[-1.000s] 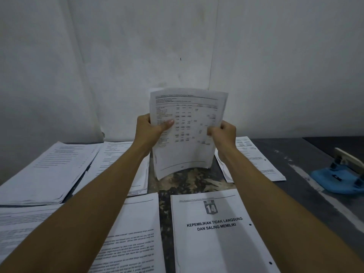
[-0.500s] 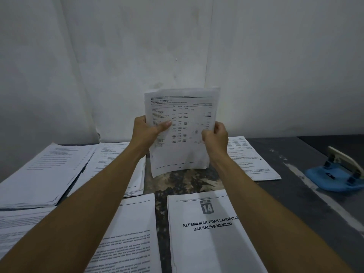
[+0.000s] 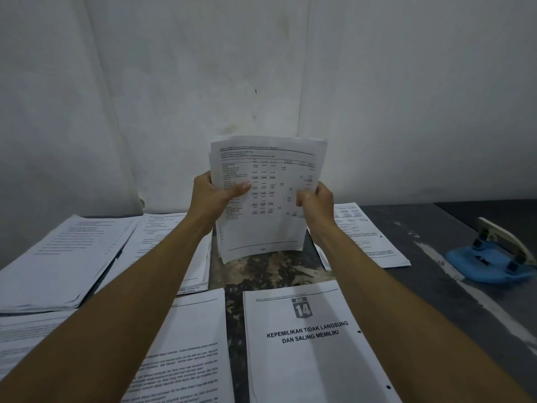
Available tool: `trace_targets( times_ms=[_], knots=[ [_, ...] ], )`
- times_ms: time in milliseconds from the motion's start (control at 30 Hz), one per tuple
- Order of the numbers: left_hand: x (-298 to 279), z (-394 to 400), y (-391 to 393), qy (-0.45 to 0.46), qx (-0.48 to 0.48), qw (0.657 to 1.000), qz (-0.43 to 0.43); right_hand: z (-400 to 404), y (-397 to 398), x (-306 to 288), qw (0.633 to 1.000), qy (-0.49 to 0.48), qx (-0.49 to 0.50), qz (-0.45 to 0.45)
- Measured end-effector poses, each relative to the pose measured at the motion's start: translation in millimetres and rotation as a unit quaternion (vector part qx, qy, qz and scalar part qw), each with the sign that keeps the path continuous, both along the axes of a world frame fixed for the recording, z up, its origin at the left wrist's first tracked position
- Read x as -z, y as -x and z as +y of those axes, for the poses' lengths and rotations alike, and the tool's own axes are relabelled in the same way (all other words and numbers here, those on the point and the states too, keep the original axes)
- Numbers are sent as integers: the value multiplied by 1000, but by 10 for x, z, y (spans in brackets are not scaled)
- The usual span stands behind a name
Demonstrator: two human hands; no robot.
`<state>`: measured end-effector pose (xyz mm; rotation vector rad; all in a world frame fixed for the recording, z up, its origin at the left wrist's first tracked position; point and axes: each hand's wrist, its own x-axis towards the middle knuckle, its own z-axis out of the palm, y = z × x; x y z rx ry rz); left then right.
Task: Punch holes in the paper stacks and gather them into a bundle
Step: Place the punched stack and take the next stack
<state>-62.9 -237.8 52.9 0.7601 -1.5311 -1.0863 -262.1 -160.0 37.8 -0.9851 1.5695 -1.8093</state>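
Observation:
I hold a thin stack of printed sheets [image 3: 267,175] upright in the middle of the view, its lower edge down near the tabletop. My left hand [image 3: 215,193] grips its left edge with the thumb across the front page. My right hand [image 3: 316,200] grips its right edge with curled fingers. A stack headed "14 KEPEMILIKAN TIDAK LANGSUNG" [image 3: 308,344] lies flat in front of me with punched holes along its right edge. The blue hole punch [image 3: 491,258] with a pale lever sits at the far right, apart from both hands.
Other paper stacks lie flat: a thick one at the far left [image 3: 61,257], one beside it [image 3: 162,242], one at the lower left [image 3: 189,350], one behind my right wrist [image 3: 366,239]. The dark table [image 3: 436,257] meets a white wall [image 3: 261,68] right behind.
The held stack has shifted slightly left and down across the frames, with both hands keeping their grip on its edges. The papers on the table have not moved.

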Motion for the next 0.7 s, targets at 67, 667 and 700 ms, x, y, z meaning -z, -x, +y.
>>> trace_targets(
  times_ms=[67, 667, 700],
  knots=[
    [-1, -3, -11, 0, 3, 1000, 1, -21, 36, 3, 1000, -6, 1, 3],
    [-108, -10, 3, 19, -2, 1000, -3, -30, 187, -282, 997, -20, -80, 9],
    [-118, -13, -1, 19, -2, 1000, -3, -31, 194, -290, 997, -19, -79, 4]
  ],
)
